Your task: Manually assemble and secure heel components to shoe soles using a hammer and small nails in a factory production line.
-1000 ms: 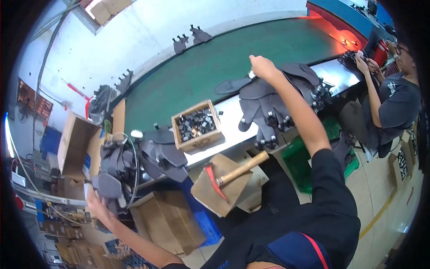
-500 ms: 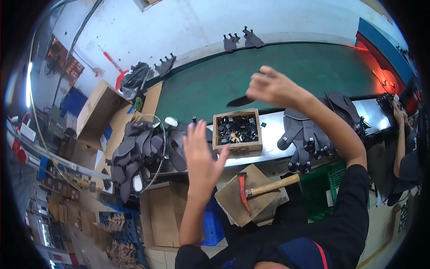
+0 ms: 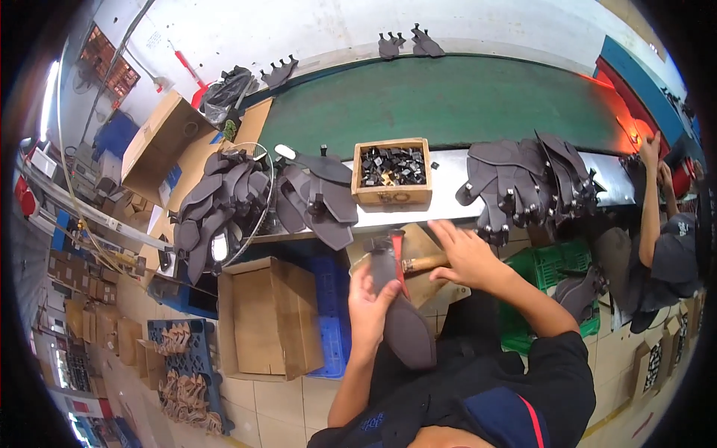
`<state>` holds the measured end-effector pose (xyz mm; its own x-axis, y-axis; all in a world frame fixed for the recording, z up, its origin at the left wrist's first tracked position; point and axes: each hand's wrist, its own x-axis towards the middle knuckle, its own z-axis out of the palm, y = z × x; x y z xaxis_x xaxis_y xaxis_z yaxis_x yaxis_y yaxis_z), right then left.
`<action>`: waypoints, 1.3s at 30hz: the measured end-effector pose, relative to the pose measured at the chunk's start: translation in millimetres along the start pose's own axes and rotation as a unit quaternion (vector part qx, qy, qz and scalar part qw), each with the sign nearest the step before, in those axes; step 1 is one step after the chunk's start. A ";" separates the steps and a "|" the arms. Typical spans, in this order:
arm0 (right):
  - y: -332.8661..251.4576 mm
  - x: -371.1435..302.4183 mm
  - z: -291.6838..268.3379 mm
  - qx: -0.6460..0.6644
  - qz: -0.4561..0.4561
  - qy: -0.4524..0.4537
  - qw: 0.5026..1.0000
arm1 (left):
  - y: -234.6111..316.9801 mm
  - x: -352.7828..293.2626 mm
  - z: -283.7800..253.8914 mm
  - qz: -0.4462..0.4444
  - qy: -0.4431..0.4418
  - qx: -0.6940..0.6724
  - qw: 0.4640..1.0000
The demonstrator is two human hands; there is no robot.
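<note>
A dark grey shoe sole [image 3: 411, 336] stands tilted in front of me, with a small dark piece at its upper end. My left hand [image 3: 366, 310] is closed round its left edge. Behind it a hammer [image 3: 424, 263] with a red head and wooden handle lies on a tan board [image 3: 418, 237], partly hidden by the sole. My right hand [image 3: 472, 260] hovers at the handle's end, fingers spread and holding nothing; whether it touches the handle I cannot tell. Past the board, a wooden box [image 3: 393, 196] holds many small black heel pieces [image 3: 388, 166].
Dark soles lie heaped left [image 3: 224, 198] and right [image 3: 515, 183] on the metal bench. A green conveyor belt [image 3: 448, 104] runs behind. Below stand an open cardboard box [image 3: 258, 321] and a green crate [image 3: 556, 257]. A co-worker's arms [image 3: 651, 194] are at far right.
My right hand has come down from above the belt, where it held a dark object, and is now open. My left hand, open before, has lowered and now grips the sole.
</note>
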<state>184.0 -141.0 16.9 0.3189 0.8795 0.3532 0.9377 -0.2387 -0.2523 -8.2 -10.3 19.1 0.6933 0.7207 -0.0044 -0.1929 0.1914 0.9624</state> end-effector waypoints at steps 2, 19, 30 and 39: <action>15.6 -24.9 5.1 -0.026 0.031 -0.087 0.995 | -10.7 -4.1 -5.0 0.015 0.017 0.004 1.000; -13.3 -197.7 -9.2 0.654 0.399 0.196 0.612 | -6.3 229.3 46.4 0.249 -0.075 0.587 0.766; 0.8 -181.8 -12.1 0.424 0.291 0.227 0.827 | -32.7 274.6 47.5 0.275 -0.063 0.564 0.776; -22.1 -86.4 -55.8 0.558 0.187 0.254 0.767 | 67.8 66.9 73.1 0.125 -0.116 0.114 0.979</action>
<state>143.4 -234.7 42.2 0.8158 0.4930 0.3024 0.1560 0.3159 -0.9359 75.8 2.2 103.9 0.7880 0.5507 0.2753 -0.2353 -0.1438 0.9612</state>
